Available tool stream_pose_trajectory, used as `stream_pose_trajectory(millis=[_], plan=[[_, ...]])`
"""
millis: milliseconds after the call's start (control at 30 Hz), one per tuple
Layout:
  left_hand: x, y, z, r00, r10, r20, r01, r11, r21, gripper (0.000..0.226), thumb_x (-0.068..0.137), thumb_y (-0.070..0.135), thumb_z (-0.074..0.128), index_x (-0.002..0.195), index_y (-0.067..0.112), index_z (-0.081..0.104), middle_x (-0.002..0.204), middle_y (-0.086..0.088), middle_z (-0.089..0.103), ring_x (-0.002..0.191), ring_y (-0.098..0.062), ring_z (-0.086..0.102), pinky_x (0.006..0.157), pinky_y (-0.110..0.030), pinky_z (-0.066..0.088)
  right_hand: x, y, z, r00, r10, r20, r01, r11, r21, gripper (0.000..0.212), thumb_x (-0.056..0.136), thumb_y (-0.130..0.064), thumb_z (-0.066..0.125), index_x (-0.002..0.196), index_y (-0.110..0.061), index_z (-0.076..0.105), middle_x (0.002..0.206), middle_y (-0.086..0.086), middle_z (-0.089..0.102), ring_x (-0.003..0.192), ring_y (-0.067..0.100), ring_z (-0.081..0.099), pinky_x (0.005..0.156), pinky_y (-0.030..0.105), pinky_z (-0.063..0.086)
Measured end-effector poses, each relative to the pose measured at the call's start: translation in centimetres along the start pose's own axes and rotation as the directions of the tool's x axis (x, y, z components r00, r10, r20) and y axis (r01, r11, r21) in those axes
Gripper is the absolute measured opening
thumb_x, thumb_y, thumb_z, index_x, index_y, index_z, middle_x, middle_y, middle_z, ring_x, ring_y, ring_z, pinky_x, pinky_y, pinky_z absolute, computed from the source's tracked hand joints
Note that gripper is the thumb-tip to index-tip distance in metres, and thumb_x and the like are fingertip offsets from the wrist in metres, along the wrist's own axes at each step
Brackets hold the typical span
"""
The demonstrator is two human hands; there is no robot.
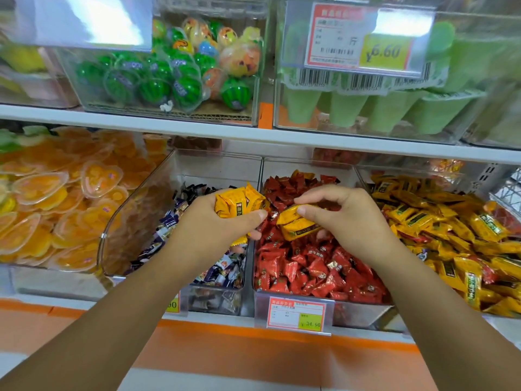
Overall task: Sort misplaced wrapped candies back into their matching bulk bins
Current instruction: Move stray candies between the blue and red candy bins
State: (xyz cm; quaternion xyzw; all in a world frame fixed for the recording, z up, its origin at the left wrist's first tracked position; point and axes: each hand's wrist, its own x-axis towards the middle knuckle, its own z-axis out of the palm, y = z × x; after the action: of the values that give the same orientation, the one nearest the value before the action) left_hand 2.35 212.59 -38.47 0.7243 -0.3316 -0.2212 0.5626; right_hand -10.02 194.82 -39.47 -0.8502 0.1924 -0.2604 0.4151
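My left hand (pixel 217 224) grips a small bunch of yellow wrapped candies (pixel 239 203) above the divide between two clear bins. My right hand (pixel 346 218) pinches more yellow wrapped candies (pixel 296 222) just above the bin of red wrapped candies (pixel 310 266). To the right lies the bin of yellow wrapped candies (pixel 451 230), with a few red ones mixed in. The bin under my left hand holds dark blue and white wrapped candies (pixel 222 272).
A bin of orange heart-shaped jelly cups (pixel 62 198) fills the lower left. The upper shelf (pixel 197 128) carries watermelon-shaped jellies (pixel 158 80) and green cups (pixel 380 108). A price tag (pixel 296 316) hangs on the red bin's front.
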Motion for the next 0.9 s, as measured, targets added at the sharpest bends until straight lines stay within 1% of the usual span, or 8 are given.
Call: stream_pose_trajectory(millis=[133, 300, 467, 600, 700, 767, 833, 900], plan=[[0.1, 0.0, 0.3, 0.999, 0.003, 0.047, 0.001, 0.996, -0.087, 0.031, 0.08, 0.026, 0.074, 0.099, 0.003, 0.07, 0.09, -0.02, 0.07, 0.086, -0.029, 0.069, 0.059, -0.023, 0.057, -0.4, -1.3, 0.2, 0.991, -0.053, 0.119, 0.025, 0.974, 0.227, 0.011, 0.078, -0.017, 0.075, 0.088, -0.022, 0.073, 0.089, 0.014, 0.069, 0.07, 0.028, 0.063, 0.06, 0.031, 0.056], [0.0, 0.4, 1.1, 0.986, 0.026, 0.167, -0.013, 0.997, -0.078, 0.027, 0.07, 0.02, 0.081, 0.091, 0.02, 0.064, 0.077, 0.005, 0.07, 0.076, -0.01, 0.07, 0.068, -0.031, 0.06, -0.5, -2.4, 1.4, 0.99, -0.087, 0.109, 0.038, 0.921, 0.387, 0.019, 0.066, -0.024, 0.075, 0.083, -0.017, 0.071, 0.094, 0.031, 0.063, 0.076, 0.027, 0.058, 0.078, 0.05, 0.053], [0.2, 0.6, 1.3, 0.988, 0.033, 0.151, -0.022, 0.997, -0.072, 0.039, 0.069, 0.011, 0.083, 0.099, 0.019, 0.059, 0.089, -0.002, 0.071, 0.078, -0.016, 0.072, 0.063, -0.034, 0.06, -0.6, -2.9, 2.5, 0.991, -0.095, 0.094, 0.049, 0.912, 0.406, 0.014, 0.075, -0.016, 0.073, 0.089, -0.016, 0.07, 0.081, 0.002, 0.068, 0.076, 0.016, 0.064, 0.075, 0.034, 0.058], [0.6, 0.4, 0.3, 0.999, 0.033, 0.035, -0.032, 0.999, -0.022, 0.031, 0.073, 0.012, 0.081, 0.091, 0.021, 0.057, 0.074, 0.004, 0.069, 0.06, -0.016, 0.068, 0.062, -0.033, 0.06, 0.3, -2.5, 1.1, 0.988, 0.001, 0.156, -0.075, 0.878, 0.472, 0.026, 0.082, -0.03, 0.061, 0.104, -0.018, 0.069, 0.1, -0.001, 0.073, 0.091, 0.012, 0.069, 0.083, 0.027, 0.056], [0.8, -0.2, -1.0, 1.0, 0.013, -0.005, -0.014, 0.997, -0.078, 0.031, 0.076, 0.009, 0.078, 0.095, 0.022, 0.058, 0.067, 0.005, 0.067, 0.056, -0.018, 0.065, 0.061, -0.032, 0.058, 1.3, -0.4, -0.3, 0.998, 0.041, 0.036, -0.038, 0.995, -0.096, 0.018, 0.097, -0.029, 0.052, 0.108, -0.031, 0.066, 0.112, -0.013, 0.068, 0.1, 0.005, 0.064, 0.091, 0.025, 0.049], [0.7, -0.5, -1.6, 1.0, -0.005, -0.03, 0.002, 0.995, -0.099, 0.031, 0.078, 0.005, 0.076, 0.099, 0.023, 0.061, 0.067, 0.007, 0.067, 0.056, -0.012, 0.065, 0.056, -0.022, 0.055, 1.6, 0.9, -0.2, 0.995, 0.058, 0.081, -0.016, 0.895, -0.445, 0.028, 0.096, -0.036, 0.053, 0.124, -0.035, 0.059, 0.129, -0.009, 0.058, 0.116, 0.014, 0.057, 0.095, 0.027, 0.044], [0.6, -0.9, -1.9, 0.999, -0.019, -0.046, 0.017, 0.999, -0.052, 0.025, 0.078, 0.009, 0.077, 0.095, 0.024, 0.063, 0.068, 0.007, 0.069, 0.056, -0.012, 0.066, 0.051, -0.014, 0.05, 1.7, 2.0, 1.4, 0.96, 0.144, 0.239, 0.042, 0.771, -0.635, 0.054, 0.091, -0.055, 0.051, 0.142, -0.043, 0.036, 0.154, -0.005, 0.028, 0.143, 0.028, 0.023, 0.115, 0.043, 0.024], [0.7, -1.5, -2.0, 0.997, -0.039, -0.072, 0.037, 0.999, -0.022, 0.021, 0.078, 0.014, 0.078, 0.092, 0.023, 0.065, 0.073, 0.002, 0.071, 0.059, -0.021, 0.067, 0.052, -0.016, 0.051, 1.7, 2.6, 3.6, 0.91, 0.212, 0.356, 0.144, 0.644, -0.752, 0.062, 0.091, -0.063, 0.041, 0.147, -0.046, 0.021, 0.161, -0.007, 0.001, 0.147, 0.029, -0.002, 0.117, 0.054, 0.003]])
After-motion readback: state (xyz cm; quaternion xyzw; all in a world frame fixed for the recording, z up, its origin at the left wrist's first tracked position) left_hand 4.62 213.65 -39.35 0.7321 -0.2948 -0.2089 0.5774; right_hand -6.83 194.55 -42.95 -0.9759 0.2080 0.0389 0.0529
